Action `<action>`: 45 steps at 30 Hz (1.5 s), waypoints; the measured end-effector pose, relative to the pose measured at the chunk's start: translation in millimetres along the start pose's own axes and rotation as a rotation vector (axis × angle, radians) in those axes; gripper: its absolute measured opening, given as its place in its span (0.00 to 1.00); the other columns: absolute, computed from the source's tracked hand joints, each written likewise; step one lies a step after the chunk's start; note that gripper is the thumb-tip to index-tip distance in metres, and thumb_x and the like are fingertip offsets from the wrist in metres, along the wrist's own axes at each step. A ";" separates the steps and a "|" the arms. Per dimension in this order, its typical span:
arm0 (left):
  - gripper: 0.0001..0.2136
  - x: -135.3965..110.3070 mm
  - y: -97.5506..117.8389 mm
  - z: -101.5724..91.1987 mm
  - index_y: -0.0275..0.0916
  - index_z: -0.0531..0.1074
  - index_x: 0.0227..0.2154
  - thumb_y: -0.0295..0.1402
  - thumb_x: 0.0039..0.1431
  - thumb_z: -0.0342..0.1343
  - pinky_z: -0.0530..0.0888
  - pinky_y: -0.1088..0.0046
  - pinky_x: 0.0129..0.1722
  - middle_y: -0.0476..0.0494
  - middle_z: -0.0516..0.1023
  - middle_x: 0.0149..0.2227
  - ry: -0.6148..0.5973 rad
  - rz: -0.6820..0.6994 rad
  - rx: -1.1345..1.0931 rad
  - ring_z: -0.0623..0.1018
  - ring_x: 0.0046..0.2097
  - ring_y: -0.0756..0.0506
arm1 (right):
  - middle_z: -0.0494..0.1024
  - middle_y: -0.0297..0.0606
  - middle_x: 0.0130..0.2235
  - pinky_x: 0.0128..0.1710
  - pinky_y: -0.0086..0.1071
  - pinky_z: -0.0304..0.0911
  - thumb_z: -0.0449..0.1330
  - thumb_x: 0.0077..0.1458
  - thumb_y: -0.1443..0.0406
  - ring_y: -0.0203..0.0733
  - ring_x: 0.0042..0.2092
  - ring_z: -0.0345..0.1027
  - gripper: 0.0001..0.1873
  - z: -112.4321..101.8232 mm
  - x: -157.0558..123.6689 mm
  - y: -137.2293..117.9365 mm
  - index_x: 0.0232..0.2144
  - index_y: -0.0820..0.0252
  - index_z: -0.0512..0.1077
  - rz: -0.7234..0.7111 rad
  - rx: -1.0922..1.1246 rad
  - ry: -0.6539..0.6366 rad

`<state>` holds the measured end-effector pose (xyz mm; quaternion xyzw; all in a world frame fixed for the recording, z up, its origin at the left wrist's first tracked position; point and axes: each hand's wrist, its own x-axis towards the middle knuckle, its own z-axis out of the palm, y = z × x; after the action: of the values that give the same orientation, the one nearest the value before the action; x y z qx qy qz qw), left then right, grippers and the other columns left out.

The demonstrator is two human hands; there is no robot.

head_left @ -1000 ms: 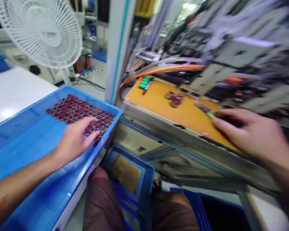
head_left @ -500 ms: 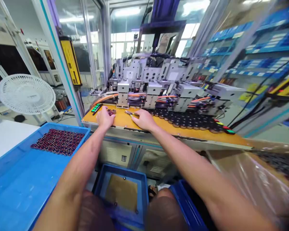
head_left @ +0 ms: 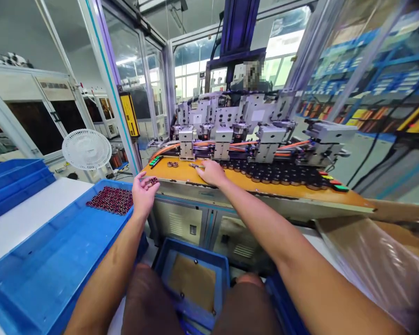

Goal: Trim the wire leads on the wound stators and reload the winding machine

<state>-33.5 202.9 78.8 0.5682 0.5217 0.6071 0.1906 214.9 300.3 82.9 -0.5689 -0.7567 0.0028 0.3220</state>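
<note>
My left hand [head_left: 144, 193] is raised between the blue tray and the bench edge, palm up. Its fingers curl around a few small dark round parts [head_left: 154, 180] with coppery glints. A small group of similar parts [head_left: 172, 164] lies on the orange bench top [head_left: 181, 175], near its left end. My right hand [head_left: 212, 173] rests over the bench and grips a small pliers-like tool [head_left: 195, 166], its metal tip pointing left. The fingers partly hide its handle.
A blue tray [head_left: 63, 260] at left holds many small dark red parts [head_left: 113, 200]. Behind the bench top stands a machine with metal fixtures [head_left: 223, 137]. Rows of black round parts [head_left: 282, 172] lie along its front. Below sits a blue bin [head_left: 226, 267]; a plastic-lined box [head_left: 373, 246] is at right.
My left hand has lifted off the bench and come back toward the tray with some round parts, leaving fewer on the bench. My right hand stays over the bench with the tool. The view has shifted.
</note>
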 end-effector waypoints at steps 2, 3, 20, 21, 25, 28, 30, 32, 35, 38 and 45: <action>0.29 -50.2 9.8 -18.2 0.40 0.58 0.56 0.26 0.53 0.63 0.79 0.66 0.48 0.38 0.80 0.48 -0.039 0.022 -0.084 0.82 0.44 0.47 | 0.75 0.49 0.53 0.60 0.48 0.61 0.59 0.63 0.62 0.50 0.57 0.68 0.14 -7.2 -15.4 -11.5 0.48 0.66 0.73 -0.057 0.052 0.061; 0.30 -76.2 13.9 -27.7 0.42 0.59 0.56 0.26 0.52 0.64 0.79 0.66 0.47 0.39 0.81 0.47 -0.059 0.034 -0.114 0.82 0.45 0.47 | 0.75 0.51 0.53 0.61 0.46 0.59 0.59 0.63 0.63 0.50 0.58 0.67 0.15 -10.6 -28.2 -18.8 0.48 0.67 0.73 -0.091 0.085 0.085; 0.36 -220.8 30.4 -45.4 0.46 0.64 0.60 0.18 0.48 0.67 0.83 0.75 0.40 0.45 0.82 0.45 -0.196 0.285 -0.281 0.84 0.42 0.49 | 0.75 0.34 0.32 0.28 0.29 0.68 0.66 0.58 0.67 0.34 0.30 0.68 0.04 -85.6 -257.8 -118.9 0.33 0.59 0.73 -0.272 0.699 -0.054; 0.35 -222.1 30.3 -44.7 0.46 0.65 0.59 0.19 0.48 0.68 0.83 0.75 0.40 0.45 0.82 0.45 -0.184 0.269 -0.275 0.84 0.41 0.49 | 0.73 0.33 0.30 0.28 0.29 0.66 0.67 0.57 0.67 0.33 0.30 0.67 0.06 -80.2 -260.8 -120.7 0.31 0.59 0.72 -0.254 0.732 -0.042; 0.31 -225.8 27.0 -44.3 0.44 0.67 0.57 0.23 0.51 0.68 0.83 0.76 0.38 0.45 0.81 0.43 -0.170 0.226 -0.248 0.83 0.40 0.49 | 0.71 0.33 0.30 0.27 0.28 0.63 0.67 0.55 0.68 0.33 0.30 0.64 0.07 -59.4 -274.4 -133.5 0.29 0.59 0.71 -0.180 0.818 -0.037; 0.29 -230.6 23.8 -44.1 0.44 0.67 0.57 0.24 0.52 0.67 0.83 0.76 0.39 0.45 0.81 0.42 -0.158 0.202 -0.237 0.83 0.42 0.49 | 0.71 0.33 0.31 0.28 0.28 0.63 0.66 0.56 0.71 0.33 0.31 0.65 0.04 -46.1 -281.4 -138.2 0.31 0.59 0.74 -0.181 0.812 -0.042; 0.29 -234.8 22.5 -43.4 0.44 0.67 0.57 0.23 0.53 0.66 0.83 0.76 0.40 0.44 0.81 0.43 -0.149 0.186 -0.237 0.83 0.43 0.48 | 0.72 0.33 0.31 0.29 0.29 0.64 0.65 0.56 0.71 0.34 0.31 0.65 0.03 -40.5 -283.4 -137.5 0.33 0.59 0.75 -0.175 0.793 -0.036; 0.30 -238.6 21.4 -42.2 0.44 0.67 0.58 0.21 0.53 0.66 0.83 0.75 0.41 0.44 0.81 0.45 -0.162 0.179 -0.251 0.83 0.45 0.48 | 0.71 0.33 0.31 0.29 0.29 0.64 0.66 0.56 0.71 0.33 0.31 0.65 0.04 -38.3 -283.9 -134.9 0.34 0.59 0.76 -0.159 0.772 -0.032; 0.30 -242.8 18.1 -38.8 0.45 0.66 0.58 0.22 0.53 0.66 0.82 0.75 0.42 0.43 0.81 0.46 -0.185 0.154 -0.264 0.83 0.45 0.48 | 0.70 0.32 0.30 0.29 0.27 0.63 0.67 0.54 0.72 0.32 0.30 0.64 0.05 -39.0 -284.0 -130.3 0.34 0.60 0.76 -0.131 0.762 -0.049; 0.30 -245.5 12.2 -34.2 0.46 0.66 0.58 0.24 0.54 0.66 0.82 0.73 0.41 0.44 0.80 0.45 -0.167 0.152 -0.252 0.82 0.44 0.48 | 0.72 0.32 0.30 0.29 0.27 0.62 0.66 0.54 0.74 0.31 0.30 0.64 0.06 -38.8 -284.2 -126.8 0.33 0.60 0.77 -0.106 0.775 -0.089; 0.35 -237.4 10.8 -29.4 0.48 0.65 0.59 0.20 0.48 0.69 0.81 0.76 0.40 0.48 0.77 0.42 -0.155 0.065 -0.369 0.81 0.40 0.51 | 0.74 0.36 0.33 0.34 0.30 0.66 0.67 0.55 0.72 0.35 0.35 0.69 0.05 -34.3 -287.4 -122.3 0.30 0.60 0.75 -0.192 0.826 -0.035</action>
<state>11.1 -9.2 -23.0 0.5853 0.3666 0.6528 0.3113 168.4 -3.3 16.2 -0.3188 -0.7469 0.2853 0.5089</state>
